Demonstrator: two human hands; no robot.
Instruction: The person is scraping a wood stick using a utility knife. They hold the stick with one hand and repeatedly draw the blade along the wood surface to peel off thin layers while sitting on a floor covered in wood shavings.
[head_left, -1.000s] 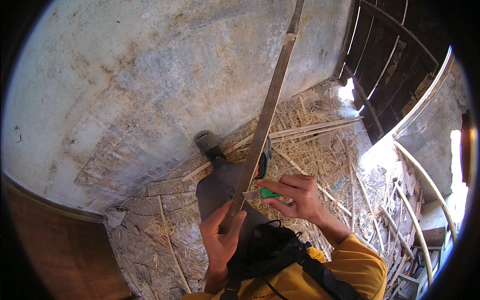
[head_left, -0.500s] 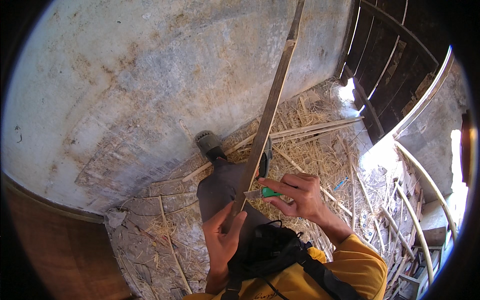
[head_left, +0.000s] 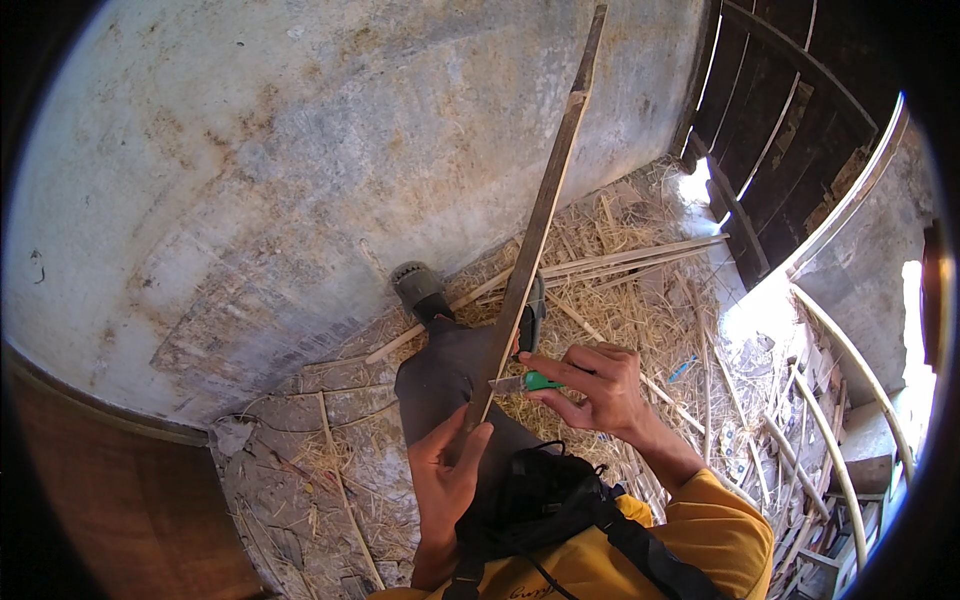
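A long dark strip of split bamboo (head_left: pixel 541 215) slants up and away from me toward the wall, with a pale edge along its right side. My left hand (head_left: pixel 443 480) is closed round its near end, thumb and fingers pinching it. From the right, my right hand (head_left: pixel 597 388) holds a green-handled utility knife (head_left: pixel 541 381) between thumb and fingers. Its blade (head_left: pixel 507 384) points left and meets the strip's right edge just above my left hand. My outstretched leg (head_left: pixel 450 375) lies beneath the strip.
Straw-like shavings (head_left: pixel 625 325) cover the floor, with a bundle of pale strips (head_left: pixel 640 258) beyond my feet. A stained wall (head_left: pixel 300 170) stands ahead and left. Dark wooden boards (head_left: pixel 790 120) rise at the far right. Curved pale poles (head_left: pixel 840 450) lean nearer on the right.
The bamboo strip has shifted slightly toward me, so its far tip now shows below the upper edge. The knife and both hands stay almost in place.
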